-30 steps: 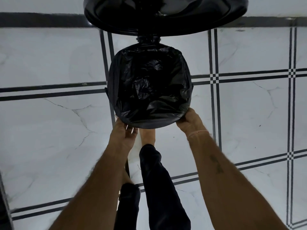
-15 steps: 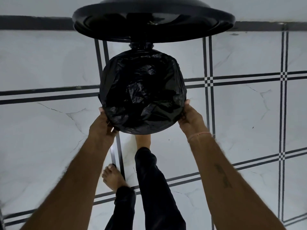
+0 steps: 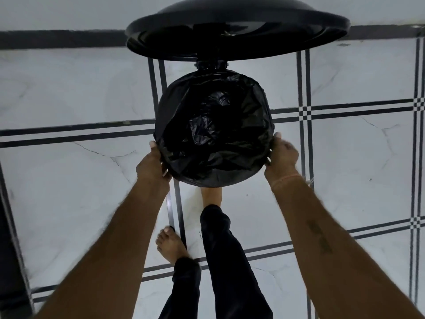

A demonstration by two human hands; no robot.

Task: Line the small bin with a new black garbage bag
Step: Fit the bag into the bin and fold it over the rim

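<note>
A small round bin stands on the tiled floor below me, its body hidden under the black garbage bag (image 3: pixel 213 134) that covers its mouth and hangs crumpled inside. The bin's black lid (image 3: pixel 236 35) is raised open at the far side. My left hand (image 3: pixel 153 165) grips the bag's folded edge at the rim's left side. On the rim's right side, my right hand (image 3: pixel 281 155) grips the bag's edge in the same way. One bare foot (image 3: pixel 211 195) reaches under the bin's near edge.
White marble floor tiles (image 3: pixel 69 185) with black double lines lie all around the bin. My other bare foot (image 3: pixel 171 246) stands nearer to me. A dark upright edge (image 3: pixel 9 249) runs along the left border.
Both hands have slid outward and up along the rim, from its near edge to its left and right sides. The view has shifted, so the lid shows lower.
</note>
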